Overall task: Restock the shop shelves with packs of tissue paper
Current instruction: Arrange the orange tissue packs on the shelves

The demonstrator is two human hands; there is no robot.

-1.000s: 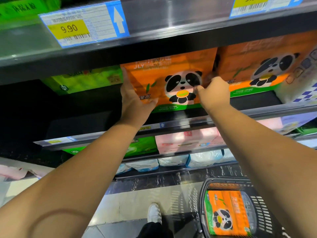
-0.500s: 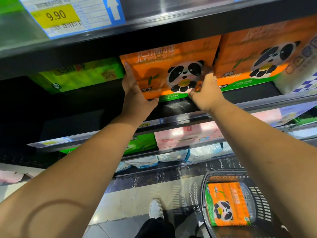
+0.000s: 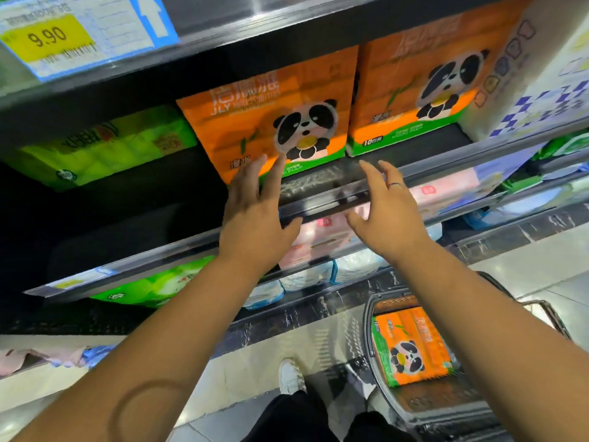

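An orange tissue pack with a panda (image 3: 271,116) stands on the upper shelf (image 3: 334,183), beside a second orange panda pack (image 3: 414,87) to its right. My left hand (image 3: 255,212) is open, its fingertips just at the first pack's lower edge. Below the shelf's front lip hovers my right hand (image 3: 385,212), also open and holding nothing. A third orange panda pack (image 3: 411,346) lies flat in the dark basket (image 3: 369,355) on the floor at lower right.
A green tissue pack (image 3: 105,145) lies to the left on the same shelf, with dark space around it. White and blue-checked packs (image 3: 541,90) stand at far right. Lower shelves hold pink, green and white packs. A 9.90 price tag (image 3: 73,33) hangs above. My shoe (image 3: 290,376) is on the floor.
Both hands let go of the orange pack and drew back toward the shelf's front edge. The pack now stands on the shelf next to the other orange one.
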